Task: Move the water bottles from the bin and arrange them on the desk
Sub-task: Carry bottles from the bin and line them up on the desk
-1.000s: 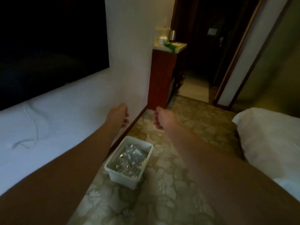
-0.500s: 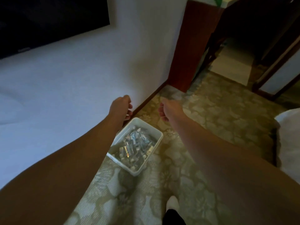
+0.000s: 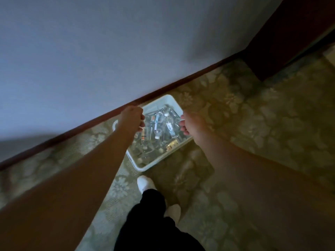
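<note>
While bent over the floor, both arms reach down toward white bin (image 3: pixel 174 104), set on patterned carpet (image 3: pixel 253 124) right against dark baseboard (image 3: pixel 90 122) at foot of pale wall (image 3: pixel 126 42). Inside bin, jumble of clear water bottles (image 3: pixel 159 127), lying on their sides and crossing one another, some with white labels and caps, one with orange-and-yellow label near bin's right rim; exact count cannot be told through glare and blur. Left hand (image 3: pixel 133 118) over bin's left side, fingers curled loosely inward, nothing plainly held, knuckles up, hiding part of left rim and wall; whether fingertips touch rim or a bottle cannot be told. Right hand (image 3: pixel 190 124) at bin's right rim, fingers curled under and pointing toward bottles, no bottle visibly in its grip; contact with rim likewise unclear. Hands well apart, one on each side of bin, with bottles between them. Below bin, two feet in white socks (image 3: pixel 145 183) on carpet, forward one just short of bin's near corner, dark trouser leg (image 3: pixel 154 223) above. At upper right, dark reddish-brown wooden furniture panel (image 3: pixel 282 33) standing against wall. No worktop in view; all bottles lying in bin.
</note>
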